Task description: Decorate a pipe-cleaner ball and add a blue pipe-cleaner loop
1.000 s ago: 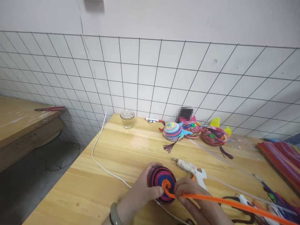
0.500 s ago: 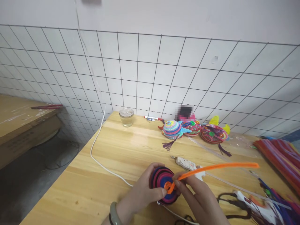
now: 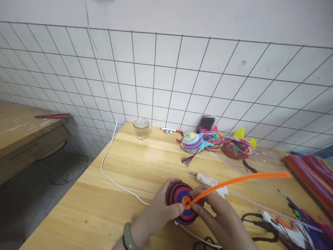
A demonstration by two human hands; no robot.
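My left hand [image 3: 166, 205] grips a round coiled piece [image 3: 179, 194] striped in pink, black and blue, its thumb pressed beside the small orange coil at the centre. From that coil runs an orange pipe cleaner [image 3: 241, 177], its loose end curving up to the right. My right hand [image 3: 213, 208] pinches the pipe cleaner close to the coil between thumb and fingers. Just behind the right hand lies a white glue gun [image 3: 206, 180], its metal nozzle pointing left and its handle partly hidden.
Striped fish-shaped crafts [image 3: 191, 142] with tassels lie near the wall, by a marker [image 3: 170, 130] and a glass [image 3: 141, 129]. A white cord [image 3: 118, 185] crosses the left side. Bundled pipe cleaners [image 3: 307, 173], a power strip [image 3: 275, 222] and cables occupy the right.
The orange pipe cleaner has come closer round the centre coil. My right hand's fingertips have shifted slightly left and down toward it, and the strip's free end has risen.
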